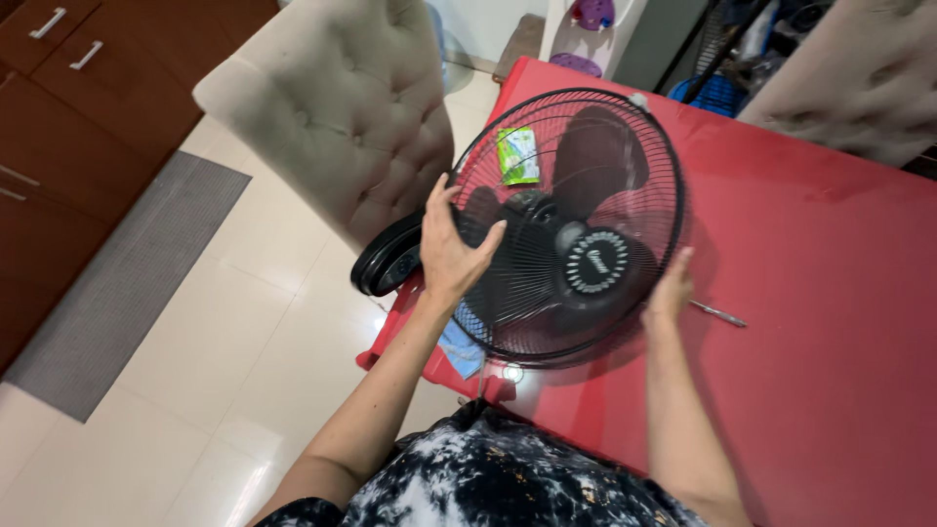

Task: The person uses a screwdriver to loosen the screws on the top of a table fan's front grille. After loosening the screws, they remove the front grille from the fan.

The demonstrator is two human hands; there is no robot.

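Red table beside tufted beige chair, pale tiled floor. Black fan lying on table edge, base overhanging. Left hand spread wide on cage rim; right hand cupping opposite rim. Likely light, bulky; thin wire grille probably bendable, rim safest hold. Screwdriver nearby.

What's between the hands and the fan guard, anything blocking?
Nothing visible. The left hand already rests on the left rim of the fan guard, and the right hand touches its right rim. The screwdriver lies on the red table beside the right hand, clear of the guard.
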